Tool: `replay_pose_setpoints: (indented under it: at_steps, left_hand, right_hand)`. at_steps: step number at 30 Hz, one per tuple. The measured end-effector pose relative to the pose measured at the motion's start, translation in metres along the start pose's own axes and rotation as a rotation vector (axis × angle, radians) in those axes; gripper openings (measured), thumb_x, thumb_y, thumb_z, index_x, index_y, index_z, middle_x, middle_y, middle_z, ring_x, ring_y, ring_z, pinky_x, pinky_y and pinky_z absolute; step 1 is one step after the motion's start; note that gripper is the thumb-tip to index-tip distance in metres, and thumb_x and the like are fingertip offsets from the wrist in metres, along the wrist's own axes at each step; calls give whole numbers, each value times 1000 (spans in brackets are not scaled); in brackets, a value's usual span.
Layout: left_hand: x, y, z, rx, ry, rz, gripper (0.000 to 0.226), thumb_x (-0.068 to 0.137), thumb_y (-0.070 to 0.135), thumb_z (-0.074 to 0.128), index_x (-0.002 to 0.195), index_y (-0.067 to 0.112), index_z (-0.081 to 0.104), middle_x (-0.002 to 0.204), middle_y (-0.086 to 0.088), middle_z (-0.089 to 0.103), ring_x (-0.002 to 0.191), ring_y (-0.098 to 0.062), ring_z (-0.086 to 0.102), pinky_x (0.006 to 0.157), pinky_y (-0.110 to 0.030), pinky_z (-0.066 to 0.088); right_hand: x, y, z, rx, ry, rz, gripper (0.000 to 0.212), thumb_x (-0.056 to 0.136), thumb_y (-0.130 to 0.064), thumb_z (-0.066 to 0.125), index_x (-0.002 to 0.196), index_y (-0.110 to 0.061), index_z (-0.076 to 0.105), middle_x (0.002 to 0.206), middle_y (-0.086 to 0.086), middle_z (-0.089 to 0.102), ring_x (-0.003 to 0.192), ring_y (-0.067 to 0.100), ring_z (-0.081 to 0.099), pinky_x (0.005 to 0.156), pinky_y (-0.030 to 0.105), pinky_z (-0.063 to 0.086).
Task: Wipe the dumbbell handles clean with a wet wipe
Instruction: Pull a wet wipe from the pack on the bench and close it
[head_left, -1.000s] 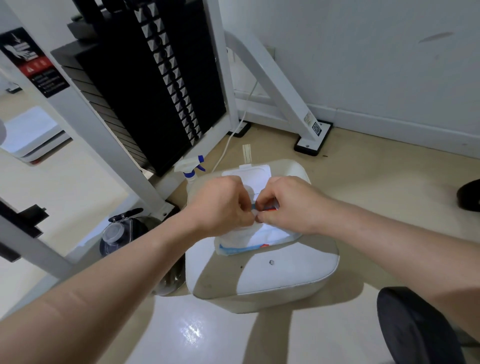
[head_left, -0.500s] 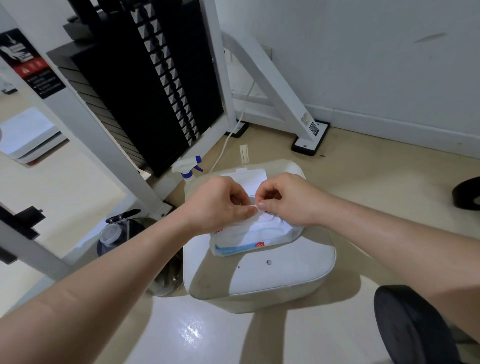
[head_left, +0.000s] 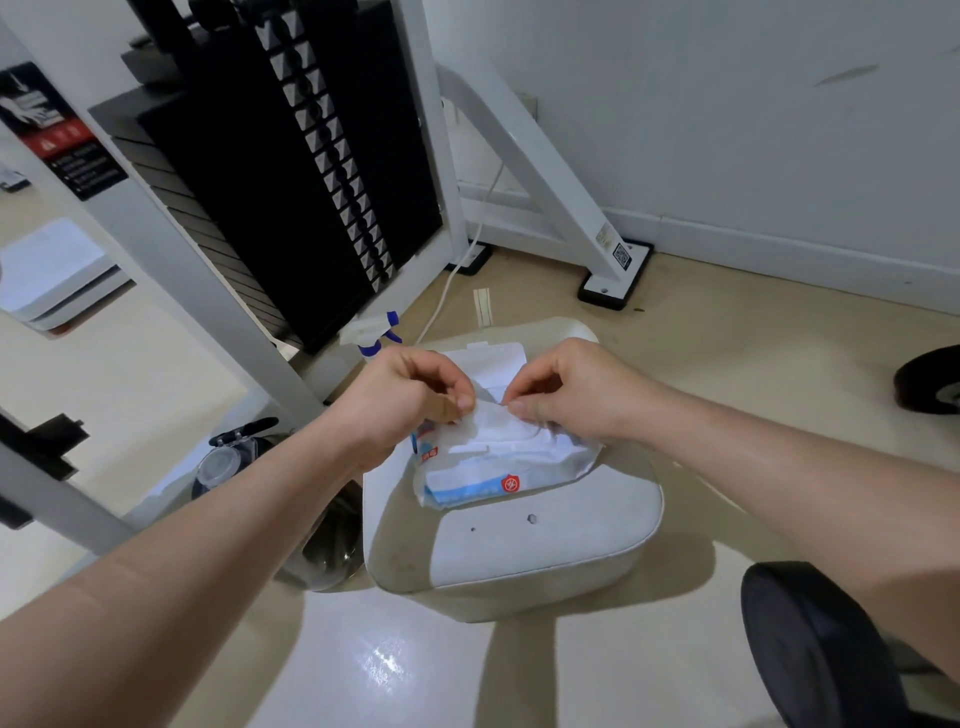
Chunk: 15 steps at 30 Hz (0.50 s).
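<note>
A white and blue pack of wet wipes lies on a white padded seat, its flip lid open at the far side. A white wet wipe sticks up from the pack's opening. My left hand pinches the wipe's left edge with thumb and forefinger. My right hand pinches its right edge and rests on the pack. A black dumbbell head shows at the lower right, its handle hidden by my right forearm. Another black dumbbell head sits at the right edge.
A weight-stack machine with a white frame stands at the back left. A spray bottle stands behind the seat. A dark water bottle with a clear lid is left of the seat. The white wall closes the back.
Both hands have lifted slightly from the pack's opening, drawing a wipe up between the fingertips. The pack's front is now more exposed.
</note>
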<state>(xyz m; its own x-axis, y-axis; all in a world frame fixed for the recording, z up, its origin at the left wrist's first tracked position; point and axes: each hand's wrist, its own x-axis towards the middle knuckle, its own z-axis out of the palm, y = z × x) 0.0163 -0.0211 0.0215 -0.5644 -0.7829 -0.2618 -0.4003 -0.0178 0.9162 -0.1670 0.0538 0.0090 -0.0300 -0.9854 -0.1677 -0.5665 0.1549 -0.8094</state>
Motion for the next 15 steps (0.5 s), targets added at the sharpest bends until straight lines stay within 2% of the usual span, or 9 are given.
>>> replay_pose_setpoints:
  at_steps: [1, 4, 7, 9, 12, 14, 15]
  left_hand:
    - [0, -1, -1, -10, -11, 3, 37, 71, -27, 52, 59, 6, 65, 61, -6, 60, 53, -11, 54, 45, -18, 41]
    - [1, -7, -6, -56, -65, 13, 39, 70, -25, 49, 58, 9, 63, 61, -3, 58, 58, -13, 53, 50, -21, 42]
    - [0, -5, -9, -115, -126, -1, 17, 64, -10, 56, 64, 6, 63, 66, -6, 57, 61, -16, 53, 52, -21, 44]
    - [-1, 3, -6, 0, -153, -3, 6, 71, 0, 67, 70, 4, 63, 68, -7, 59, 62, -16, 53, 53, -20, 43]
    - [2, 12, 5, 363, -128, 106, 16, 78, 22, 77, 79, 8, 68, 74, -10, 67, 66, -14, 56, 61, -30, 47]
    - [0, 15, 11, 516, -68, 175, 9, 77, 21, 78, 75, 15, 72, 72, -5, 71, 64, -9, 58, 63, -30, 50]
    - [0, 15, 10, 497, -40, 173, 8, 78, 19, 77, 73, 15, 72, 70, -4, 70, 60, -8, 57, 60, -28, 49]
  right_hand:
    - [1, 1, 0, -1, 3, 3, 9, 86, -16, 66, 82, -20, 72, 65, -7, 65, 53, 8, 53, 50, 21, 47]
    - [0, -1, 5, -147, 25, -40, 12, 89, -14, 58, 84, -18, 69, 66, -15, 59, 55, 1, 49, 50, 8, 38]
    - [-3, -2, 7, -238, 38, -81, 12, 83, -10, 59, 85, -18, 68, 64, -13, 54, 58, 4, 47, 54, 11, 37]
    - [-5, -2, 5, -227, 11, -96, 17, 78, -8, 60, 86, -20, 68, 62, -11, 54, 54, 3, 46, 55, 13, 37]
    - [-5, -1, 4, -157, -34, -87, 14, 76, -13, 67, 85, -24, 69, 63, -10, 52, 54, 4, 45, 60, 18, 41]
    - [-5, 0, 3, -104, -46, -86, 4, 78, -21, 70, 82, -23, 70, 62, -11, 52, 54, 4, 46, 61, 22, 44]
    - [-5, 0, 2, -81, -51, -84, 3, 80, -22, 70, 83, -22, 70, 61, -11, 53, 54, 5, 47, 61, 23, 44]
